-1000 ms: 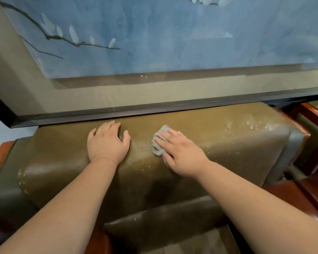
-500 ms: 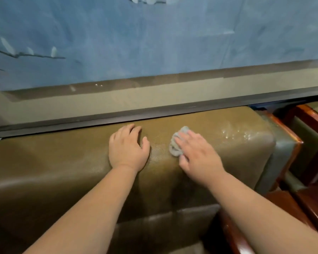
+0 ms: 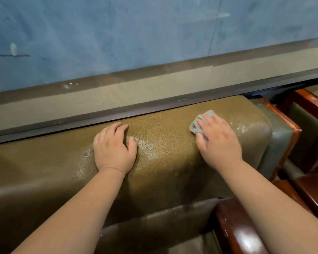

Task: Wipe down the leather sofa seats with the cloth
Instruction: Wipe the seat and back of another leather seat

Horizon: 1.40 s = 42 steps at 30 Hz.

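Olive-brown leather covered the sofa backrest (image 3: 163,149), and both hands lay on its rounded top edge. The right hand (image 3: 218,142) pressed a small grey cloth (image 3: 200,121) flat against the leather near the backrest's right end, its fingers straight and spread over the crumpled fabric, so that only the cloth's far and left parts showed beyond the fingertips. The thumb lay along the near side of the cloth. The left hand (image 3: 114,147) rested palm down on bare leather toward the middle of the top edge, well apart from the cloth, fingers relaxed and slightly bent over the crest, holding nothing. Wet, glossy patches (image 3: 246,125) shone on the leather just right of the cloth, toward the right corner of the backrest. A duller sheen lay between the two hands. Below the backrest, at the bottom of the view, part of the seat cushion (image 3: 154,226) showed between the forearms. A polished reddish wooden armrest (image 3: 235,230) ran along the seat's right side, and more red-brown wooden frame (image 3: 283,118) bordered the backrest's right end. Behind the sofa, touching or just beside its back edge, stood a dark-framed panel (image 3: 136,110) with a beige border and a blue painted surface (image 3: 154,33).
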Available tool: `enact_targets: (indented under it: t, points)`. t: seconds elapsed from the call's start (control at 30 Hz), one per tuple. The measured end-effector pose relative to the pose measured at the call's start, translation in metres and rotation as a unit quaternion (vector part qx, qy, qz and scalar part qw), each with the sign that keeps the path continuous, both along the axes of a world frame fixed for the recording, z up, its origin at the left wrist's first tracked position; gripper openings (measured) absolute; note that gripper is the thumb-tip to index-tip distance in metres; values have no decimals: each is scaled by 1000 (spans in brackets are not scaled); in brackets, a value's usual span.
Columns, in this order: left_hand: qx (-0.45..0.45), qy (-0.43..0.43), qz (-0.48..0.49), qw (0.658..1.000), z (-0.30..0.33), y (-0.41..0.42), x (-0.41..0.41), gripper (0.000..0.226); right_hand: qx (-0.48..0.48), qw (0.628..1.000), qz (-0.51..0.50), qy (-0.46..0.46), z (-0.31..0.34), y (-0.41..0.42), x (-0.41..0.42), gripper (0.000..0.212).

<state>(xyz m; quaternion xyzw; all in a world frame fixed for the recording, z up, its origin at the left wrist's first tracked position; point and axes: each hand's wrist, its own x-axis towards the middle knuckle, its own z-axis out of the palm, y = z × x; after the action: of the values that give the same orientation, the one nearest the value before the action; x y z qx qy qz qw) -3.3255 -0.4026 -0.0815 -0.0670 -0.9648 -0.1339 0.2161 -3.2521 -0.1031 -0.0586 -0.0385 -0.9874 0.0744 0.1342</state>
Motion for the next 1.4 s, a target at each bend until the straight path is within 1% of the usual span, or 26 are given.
enact_targets:
  t: [0.07, 0.13, 0.17, 0.23, 0.27, 0.3, 0.37, 0.43, 0.5, 0.57, 0.67, 0.7, 0.73, 0.8, 0.87, 0.9, 0.93, 0.97, 1.03, 1.1, 1.17, 1.23, 1.3, 1.33, 1.37, 1.4]
  points:
    - [-4, -2, 7, 1000, 0, 1, 2, 49, -16, 997, -71, 12, 3, 9, 2, 62]
    - [-6, -15, 3, 1000, 5, 4, 2, 51, -25, 997, -75, 7, 5, -26, 0, 62]
    - [-14, -27, 6, 1000, 10, 5, 3, 52, -26, 999, -25, 5, 6, -48, 2, 60]
    - [-45, -63, 21, 997, 17, 7, 9, 54, 15, 991, 131, -6, 1, -75, 13, 57]
    - [-61, -84, 27, 994, 21, 9, 11, 54, 41, 982, 183, -27, 1, -70, 18, 58]
    - [-67, -103, 31, 992, 25, 13, 14, 54, 56, 977, 201, -40, 4, -54, 19, 61]
    - [-57, -112, 17, 992, 34, 31, 18, 53, 44, 989, 137, -38, 8, -3, 15, 63]
    - [-40, -93, -40, 994, 44, 64, 17, 51, -4, 1000, -3, -9, 11, 49, 11, 60]
    - [-44, -96, -82, 991, 46, 98, 8, 49, -19, 996, -84, -9, 15, 60, 7, 60]
    - [-69, -110, -81, 988, 37, 116, 2, 56, -6, 998, -58, 9, 4, 32, 7, 59]
    - [-67, -70, -68, 993, 23, 117, -4, 62, 52, 988, 141, 21, -16, 15, 22, 57]
    - [-60, -60, -71, 994, 18, 116, -7, 61, 62, 984, 168, 20, -19, 32, 21, 59]
    - [-56, -54, -75, 994, 15, 115, -10, 60, 56, 987, 148, 33, -23, 55, 21, 59]
    - [-52, -45, -78, 995, 10, 115, -12, 57, -12, 998, 3, 63, -21, 103, 23, 58]
    - [-46, -31, -80, 995, 7, 115, -14, 55, -93, 982, -152, 67, -16, 125, 23, 57]
    - [-42, -25, -86, 995, 6, 115, -15, 54, -95, 977, -177, 75, -14, 116, 15, 56]
    - [-40, -22, -91, 995, 4, 115, -16, 53, -78, 980, -166, 82, -14, 98, 7, 55]
    - [-39, -21, -92, 995, 4, 115, -16, 53, -60, 988, -117, 80, -14, 77, 2, 54]
    - [-39, -19, -88, 995, 4, 116, -14, 53, -32, 996, 38, 72, -17, 43, -3, 51]
    - [-41, -20, -89, 995, 5, 116, -15, 54, 2, 990, 130, 57, -16, 48, -3, 52]
    - [-36, -14, -95, 995, 4, 116, -16, 54, 6, 994, 89, 57, -16, 82, -4, 54]
    - [-32, -12, -93, 995, 5, 117, -14, 55, -50, 996, -46, 59, -8, 120, -8, 54]
    - [-30, -18, -93, 995, 7, 118, -14, 56, -90, 985, -147, 26, 7, 128, -23, 57]
    - [-30, -21, -95, 995, 8, 117, -14, 56, -75, 985, -156, 1, 13, 111, -32, 59]
    - [-31, -24, -96, 995, 8, 117, -13, 56, -46, 991, -126, -17, 14, 85, -38, 60]
    - [-32, -23, -95, 995, 8, 116, -12, 56, -21, 998, -61, -28, 13, 55, -40, 61]
